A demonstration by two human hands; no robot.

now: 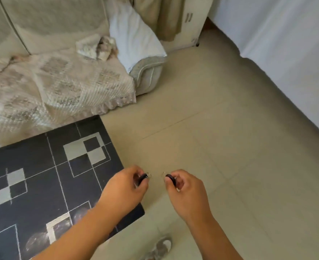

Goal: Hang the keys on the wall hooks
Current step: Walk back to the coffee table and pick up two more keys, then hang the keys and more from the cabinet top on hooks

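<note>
My left hand [126, 186] is closed around a key with a dark head [142, 178]; a bit of metal shows past the fingertips. My right hand [185, 188] is closed around a second key with a dark head [171, 180]. Both hands hover low over the beige tiled floor, a short gap between them, next to the corner of a black table. No wall hooks are in view.
A black table with a grey-and-white square pattern [42, 175] fills the lower left. Behind it stands a sofa with a quilted cream cover [61, 85]. A white wall [286, 53] runs along the right. A shoe [162, 246] shows at the bottom.
</note>
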